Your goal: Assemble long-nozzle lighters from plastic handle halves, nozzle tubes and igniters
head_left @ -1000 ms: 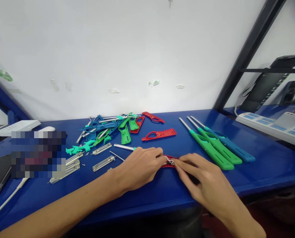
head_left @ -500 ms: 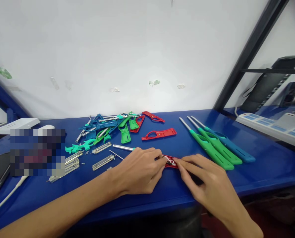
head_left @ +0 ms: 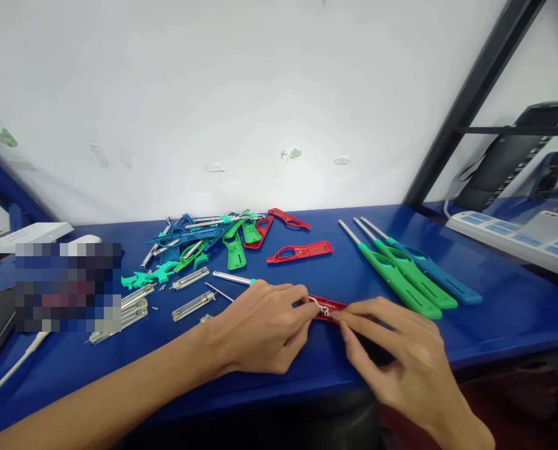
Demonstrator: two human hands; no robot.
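Observation:
A red lighter half-shell (head_left: 326,301) lies open side up between my hands, with a white wire (head_left: 323,309) bent inside it. My left hand (head_left: 272,322) is closed on the shell's left part, fingers bent, partly hiding it. From beneath that hand a metal lighter tube (head_left: 233,278) with a teal collar sticks out to the left. My right hand (head_left: 395,340) has thumb and fingertips drawn together at the shell's right part, by the wire's end. What lies under these fingertips is hidden.
Beyond my hands lies another red half-shell (head_left: 302,251). A pile of blue, green and red lighter parts (head_left: 204,237) is against the wall. Clear fuel tanks (head_left: 192,306) and teal triggers (head_left: 159,274) lie left. Several whole lighters (head_left: 400,275) and a power strip (head_left: 513,240) are right.
My right fingertips have shifted slightly in the shell, and more of its red inside shows. The black piece seen by the wire before is now covered. My left hand has hardly moved.

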